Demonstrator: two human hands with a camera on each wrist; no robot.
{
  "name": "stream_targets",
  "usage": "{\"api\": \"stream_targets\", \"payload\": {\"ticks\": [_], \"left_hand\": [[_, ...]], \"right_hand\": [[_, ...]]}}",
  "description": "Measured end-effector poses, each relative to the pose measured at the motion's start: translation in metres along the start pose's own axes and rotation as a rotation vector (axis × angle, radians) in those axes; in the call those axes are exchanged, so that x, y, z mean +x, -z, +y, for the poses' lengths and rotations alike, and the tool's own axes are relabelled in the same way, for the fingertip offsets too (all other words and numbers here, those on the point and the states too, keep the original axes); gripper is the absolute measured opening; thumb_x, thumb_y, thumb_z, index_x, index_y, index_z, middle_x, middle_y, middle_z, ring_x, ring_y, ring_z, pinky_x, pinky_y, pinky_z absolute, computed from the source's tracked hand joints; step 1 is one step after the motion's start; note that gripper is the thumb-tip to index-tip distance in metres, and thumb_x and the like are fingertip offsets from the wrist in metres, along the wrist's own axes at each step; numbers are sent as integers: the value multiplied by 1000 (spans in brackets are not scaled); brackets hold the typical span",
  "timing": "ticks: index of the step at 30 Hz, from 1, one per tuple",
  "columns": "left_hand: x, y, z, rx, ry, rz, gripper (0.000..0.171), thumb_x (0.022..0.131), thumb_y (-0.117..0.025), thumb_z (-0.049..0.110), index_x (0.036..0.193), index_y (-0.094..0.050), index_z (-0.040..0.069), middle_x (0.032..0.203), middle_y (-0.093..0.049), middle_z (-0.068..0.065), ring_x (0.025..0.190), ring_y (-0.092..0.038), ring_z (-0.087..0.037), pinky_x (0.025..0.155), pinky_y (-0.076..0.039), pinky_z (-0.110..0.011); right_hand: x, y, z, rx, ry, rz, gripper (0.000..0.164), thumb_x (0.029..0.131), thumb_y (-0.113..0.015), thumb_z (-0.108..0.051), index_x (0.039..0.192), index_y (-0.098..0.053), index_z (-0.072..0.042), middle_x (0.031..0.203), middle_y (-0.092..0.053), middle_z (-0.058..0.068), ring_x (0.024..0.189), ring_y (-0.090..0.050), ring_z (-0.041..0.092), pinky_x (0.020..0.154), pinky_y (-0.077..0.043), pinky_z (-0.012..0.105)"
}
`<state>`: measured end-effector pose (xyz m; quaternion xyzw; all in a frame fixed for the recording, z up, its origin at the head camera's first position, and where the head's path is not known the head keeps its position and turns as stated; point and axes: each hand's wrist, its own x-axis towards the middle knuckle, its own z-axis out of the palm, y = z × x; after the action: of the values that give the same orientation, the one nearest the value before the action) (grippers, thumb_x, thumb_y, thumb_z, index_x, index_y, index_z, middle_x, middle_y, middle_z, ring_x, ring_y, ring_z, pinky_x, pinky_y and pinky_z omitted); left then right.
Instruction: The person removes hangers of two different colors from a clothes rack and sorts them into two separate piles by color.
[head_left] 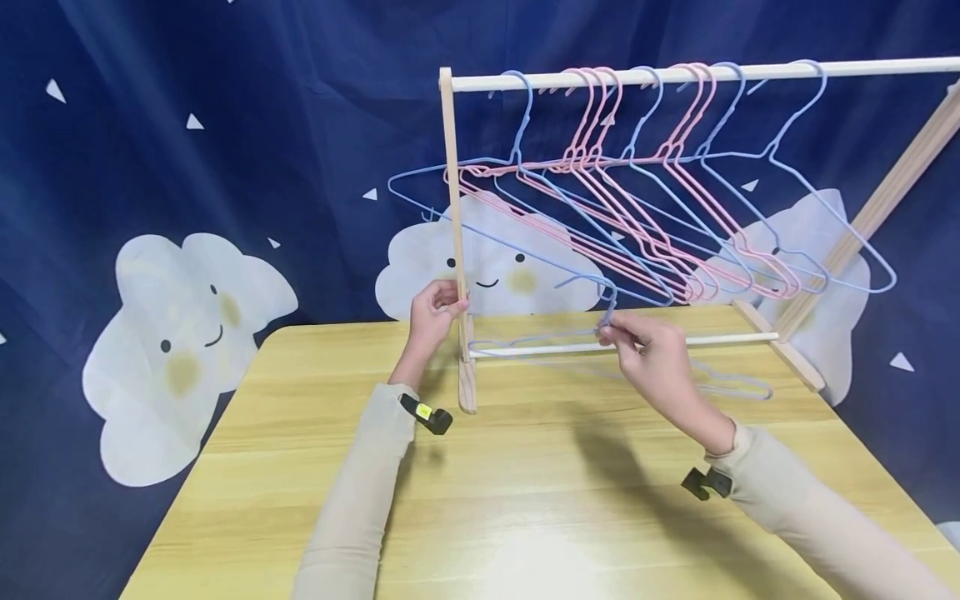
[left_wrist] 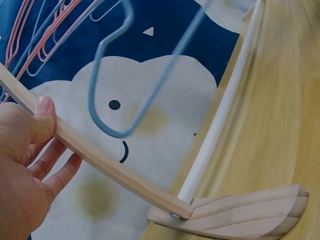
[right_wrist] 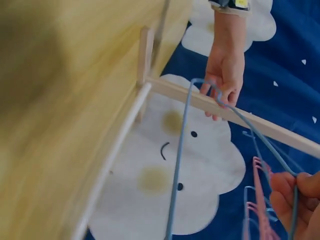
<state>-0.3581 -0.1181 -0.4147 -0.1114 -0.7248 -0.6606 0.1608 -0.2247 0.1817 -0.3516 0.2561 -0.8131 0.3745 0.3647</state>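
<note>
Gripping 1 post (head_left: 450,121) w/ L hand (head_left: 435,315), 1 blue hanger (head_left: 609,310) w/ R hand (head_left: 654,354) — 5 pinks (head_left: 597,152) hung.

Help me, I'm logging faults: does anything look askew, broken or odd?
Nothing looks broken. Only the spacing seems untidy: hangers hang unevenly along the top rail. One blue hanger is off it, but the right hand holds that.
</note>
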Motion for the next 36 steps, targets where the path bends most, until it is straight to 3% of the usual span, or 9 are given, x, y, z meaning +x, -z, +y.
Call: {"api": "stream_targets", "payload": {"ticks": [5, 7, 10, 14, 19, 23, 29, 32, 36], "left_hand": [[3, 0, 3, 12, 4, 0, 25, 87, -74, -6, 111, -66, -7, 108, -72, -27, 87, -65, -5, 94, -56, -31], [4, 0, 3, 4, -3, -1, 25, 87, -73, -7, 111, -66, -8, 109, -71, -28, 87, -65, -4, 95, -56, -33], [4, -1, 3, -3, -9, -2, 24, 87, -72, -9, 111, -65, -9, 108, -70, -30, 87, -65, -6, 93, -56, -32], [3, -2, 2, 13, 0, -1, 24, 88, -73, -7, 111, -66, -8, 107, -71, -27, 91, -68, -14, 92, -56, -28], [4, -3, 0, 17, 1, 0, 25, 88, -74, -5, 111, -66, -7, 108, -72, -27, 93, -69, -17, 94, -56, -30], [4, -5, 0, 14, 0, -2, 25, 88, -73, -5, 112, -66, -7, 110, -72, -27, 93, -68, -15, 95, -57, -31], [1, -5, -1, 9, 5, -4, 26, 88, -74, -4, 112, -66, -7, 111, -71, -27, 95, -68, -17, 97, -57, -33], [-1, -4, -1, 2, 1, -1, 26, 88, -74, -5, 113, -66, -7, 111, -71, -27, 93, -68, -15, 99, -56, -35], [-3, -3, -2, -12, -14, 16, 25, 88, -74, -5, 112, -68, -7, 111, -72, -28, 90, -67, -8, 98, -57, -37]], "right_hand": [[-6, -3, 10, 228, -367, -243, 7, 91, -67, 10, 93, -74, 13, 80, -75, 25, 66, -69, 2, 67, -62, 19], [-10, -10, 16, 296, -489, -348, 11, 93, -65, 9, 96, -71, 17, 82, -73, 29, 65, -68, 3, 66, -63, 23], [-17, -26, 23, 373, -615, -469, 14, 94, -62, 9, 99, -68, 21, 81, -73, 28, 63, -69, 9, 65, -64, 27], [-27, -53, 32, 445, -708, -558, 15, 95, -60, 9, 99, -67, 23, 75, -72, 24, 59, -67, 10, 62, -63, 27], [-37, -84, 38, 421, -721, -657, 15, 97, -61, 6, 99, -68, 20, 76, -72, 24, 59, -67, 11, 65, -65, 34], [-41, -102, 38, 357, -718, -746, 11, 95, -66, 3, 92, -69, 13, 80, -74, 23, 63, -68, 14, 65, -65, 33], [-44, -121, 34, 260, -752, -786, 5, 87, -72, 6, 85, -69, 9, 77, -73, 17, 60, -67, 15, 61, -63, 30], [-43, -126, 30, 127, -690, -788, 8, 87, -76, 1, 81, -71, 3, 72, -73, 12, 56, -66, 15, 55, -59, 26], [-40, -131, 22, -98, -549, -793, 16, 85, -80, -9, 71, -73, -6, 61, -69, 3, 49, -55, 9, 46, -43, 19]]}}
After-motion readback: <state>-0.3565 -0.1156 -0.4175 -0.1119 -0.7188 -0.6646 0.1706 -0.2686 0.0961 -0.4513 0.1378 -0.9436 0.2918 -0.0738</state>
